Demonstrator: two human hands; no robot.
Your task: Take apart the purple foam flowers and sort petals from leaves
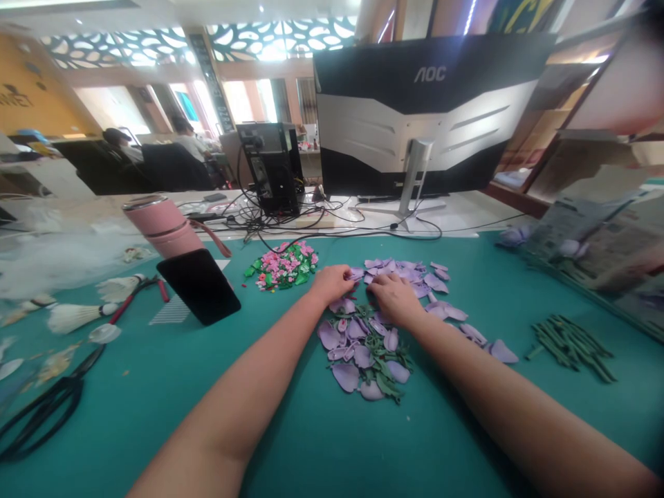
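Observation:
My left hand [335, 285] is closed in a pinch on a lilac petal [355, 274] at the left end of a row of loose petals [399, 268]. Beside it, my right hand [397, 297] reaches into the same row with its fingers bent down; whatever is between the fingertips is hidden. Below both hands lies a mixed heap of lilac petals [346, 377] and green leaf-like pieces [384, 385]. A line of further petals [473, 335] trails off past my right forearm.
Pink and green small pieces [288, 264] form a pile at the left. Green stems [573, 347] lie at the right, near a clear-sided box [596, 297]. A phone [200, 285] leans on a pink bottle [163, 225]. Scissors [57, 404], shuttlecocks [80, 317], and a monitor [425, 124] stand around.

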